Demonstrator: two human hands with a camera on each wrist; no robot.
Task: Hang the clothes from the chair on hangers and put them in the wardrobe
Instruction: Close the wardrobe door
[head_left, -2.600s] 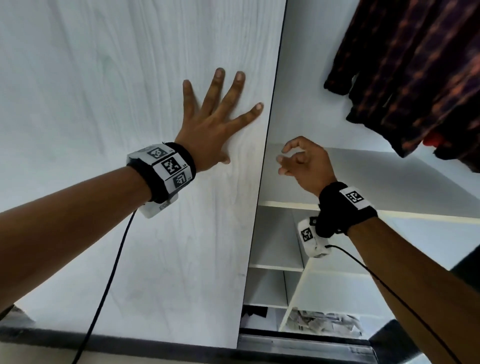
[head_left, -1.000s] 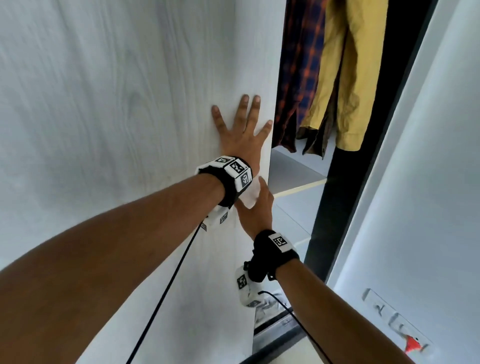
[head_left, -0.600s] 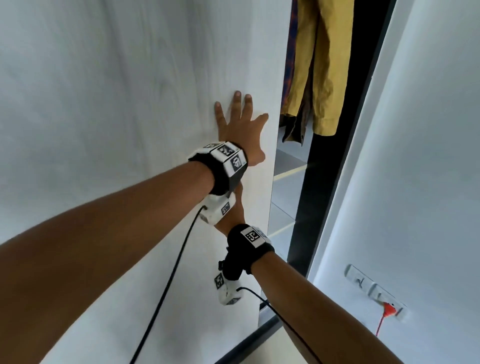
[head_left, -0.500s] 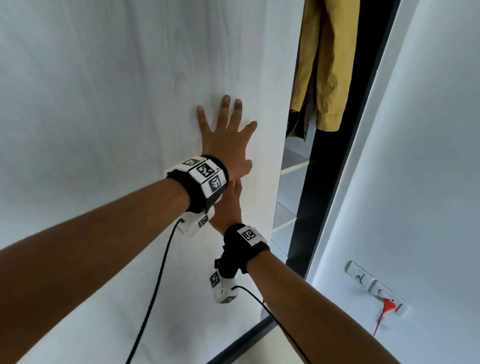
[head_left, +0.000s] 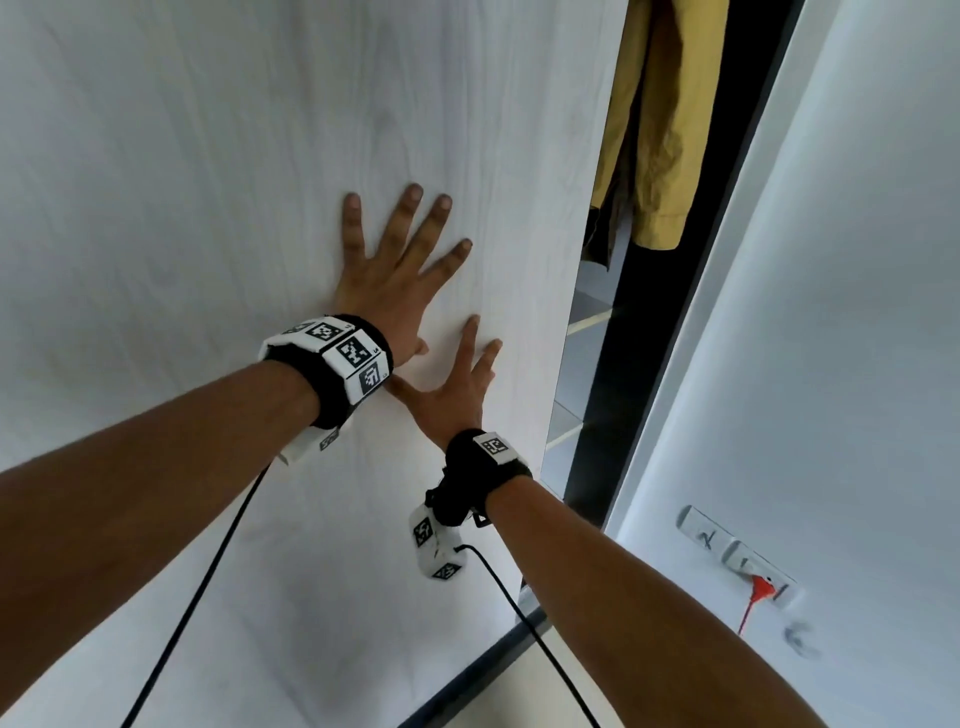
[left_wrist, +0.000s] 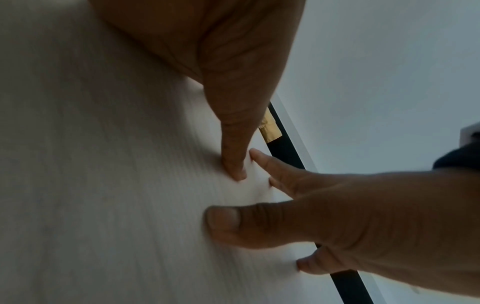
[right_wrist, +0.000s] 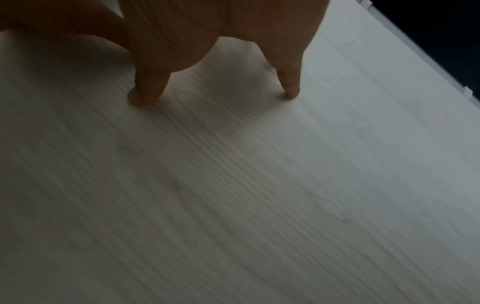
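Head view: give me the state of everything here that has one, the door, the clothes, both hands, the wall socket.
Sliding wardrobe door: nearly shut, narrow gap open at its right edge.
Yellow garment: hanging inside the wardrobe, partly visible through the gap.
Left hand: flat on the door, fingers spread.
Right hand: flat on the door below the left hand.
Wall socket: red plug in it.

Wardrobe (head_left: 597, 364): narrow open gap, upper right of centre in the head view, between pale wood-grain sliding door (head_left: 208, 156) at left and black frame edge (head_left: 675, 312) at right. Contents visible: one mustard-yellow garment (head_left: 660, 130) hanging at the top of the gap; a darker garment (head_left: 597, 234) partly hidden behind it; pale shelves (head_left: 587, 322) below. Floor (head_left: 519, 691): strip at bottom centre.
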